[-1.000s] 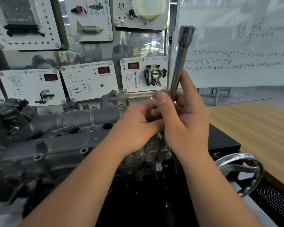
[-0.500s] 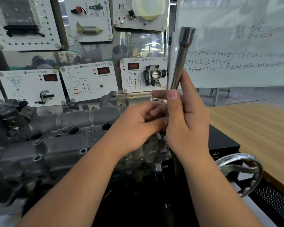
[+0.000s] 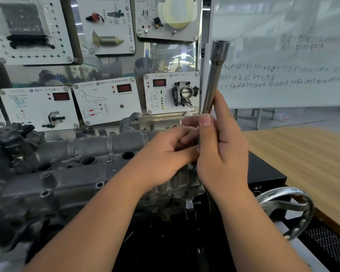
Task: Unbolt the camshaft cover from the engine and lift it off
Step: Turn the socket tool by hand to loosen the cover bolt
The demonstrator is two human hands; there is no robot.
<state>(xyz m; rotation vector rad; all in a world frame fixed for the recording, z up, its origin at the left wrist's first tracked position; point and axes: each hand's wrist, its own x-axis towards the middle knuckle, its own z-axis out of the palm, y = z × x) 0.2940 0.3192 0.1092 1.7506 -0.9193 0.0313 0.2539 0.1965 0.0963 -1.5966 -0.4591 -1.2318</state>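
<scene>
The cover (image 3: 98,154), a rigid, probably heavy casting, lies bolted on the engine (image 3: 47,193) left of both hands; the right hand (image 3: 222,154) pinches the upright extension (image 3: 214,75), the left hand (image 3: 165,156) curls at its base; lift by both ends.

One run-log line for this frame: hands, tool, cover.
right hand: grips socket extension bar upright | left hand: fingers at bar's lower end | camshaft cover: on engine
</scene>
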